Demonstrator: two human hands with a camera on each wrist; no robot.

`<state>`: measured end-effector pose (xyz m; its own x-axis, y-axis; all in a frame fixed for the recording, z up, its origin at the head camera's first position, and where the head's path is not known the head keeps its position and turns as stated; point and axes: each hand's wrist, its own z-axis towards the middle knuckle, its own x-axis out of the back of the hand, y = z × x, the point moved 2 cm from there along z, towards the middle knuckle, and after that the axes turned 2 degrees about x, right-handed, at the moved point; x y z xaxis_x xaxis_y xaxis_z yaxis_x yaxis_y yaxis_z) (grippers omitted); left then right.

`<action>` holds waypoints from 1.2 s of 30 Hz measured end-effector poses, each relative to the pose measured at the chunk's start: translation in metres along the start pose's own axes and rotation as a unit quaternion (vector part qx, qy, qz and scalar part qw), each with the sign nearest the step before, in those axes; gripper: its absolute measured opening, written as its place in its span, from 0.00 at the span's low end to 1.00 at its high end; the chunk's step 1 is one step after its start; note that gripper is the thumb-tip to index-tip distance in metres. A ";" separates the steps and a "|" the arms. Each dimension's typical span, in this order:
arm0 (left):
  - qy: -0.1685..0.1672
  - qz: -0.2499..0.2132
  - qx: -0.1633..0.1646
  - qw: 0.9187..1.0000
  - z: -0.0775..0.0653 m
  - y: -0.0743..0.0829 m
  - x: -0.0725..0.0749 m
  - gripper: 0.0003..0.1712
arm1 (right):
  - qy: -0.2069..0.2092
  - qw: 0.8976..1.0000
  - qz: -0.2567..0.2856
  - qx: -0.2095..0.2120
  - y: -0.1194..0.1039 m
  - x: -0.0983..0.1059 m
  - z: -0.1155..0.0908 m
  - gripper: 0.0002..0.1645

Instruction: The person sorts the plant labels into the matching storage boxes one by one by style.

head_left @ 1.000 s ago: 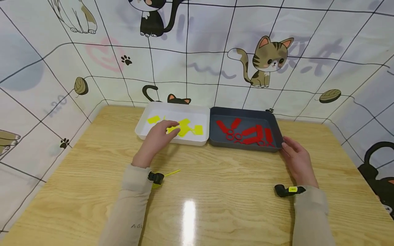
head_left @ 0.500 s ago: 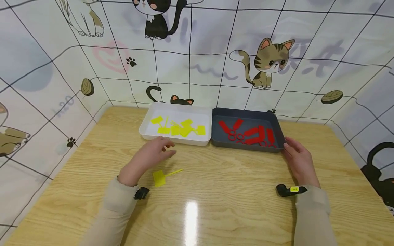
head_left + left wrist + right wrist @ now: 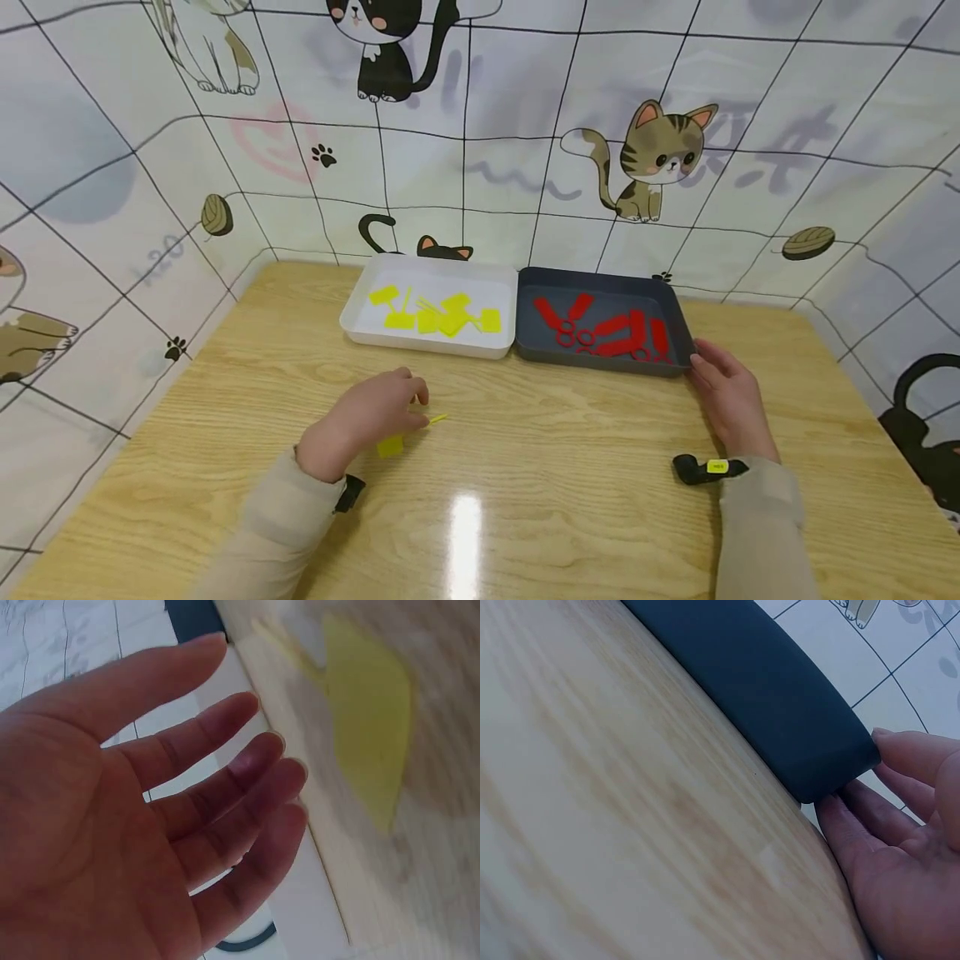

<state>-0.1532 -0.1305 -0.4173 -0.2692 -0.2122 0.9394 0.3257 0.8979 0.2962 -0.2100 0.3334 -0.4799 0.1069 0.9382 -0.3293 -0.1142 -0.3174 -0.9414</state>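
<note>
On the table lies a flat yellow tag (image 3: 390, 447) with a thin strip for a tail. My left hand (image 3: 371, 417) is over it, fingers loosely bent and thumb apart, and hides part of it in the head view. The left wrist view shows nothing between those fingers, with the yellow tag (image 3: 367, 720) beyond the fingertips. My right hand (image 3: 727, 392) touches the front right corner of a dark grey tray (image 3: 600, 365). In the right wrist view, the thumb is at the corner of the dark tray (image 3: 757, 697) and the other fingers lie along its side.
A white tray (image 3: 427, 343) with several yellow tags (image 3: 453, 321) stands left against the dark one. Several red tags with rings (image 3: 637, 329) lie in the dark tray. A cat-print cloth wall (image 3: 510, 167) rises behind and on both sides of the wooden table (image 3: 555, 483).
My left hand has moved from over the white tray back toward the front, and is now above the yellow tag on the table. My right hand has stayed at the dark tray's corner.
</note>
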 end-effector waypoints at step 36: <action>0.090 0.104 -0.036 0.990 0.006 0.029 -0.023 0.10 | 0.009 0.999 -0.043 -0.014 0.000 0.000 -0.002 0.34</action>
<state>-0.1433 -0.0971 -0.4309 -0.0256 -0.0980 0.9949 0.4231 0.9006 0.0996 -0.2083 0.3329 -0.4797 0.1339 0.9596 -0.2476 -0.0757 -0.2392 -0.9680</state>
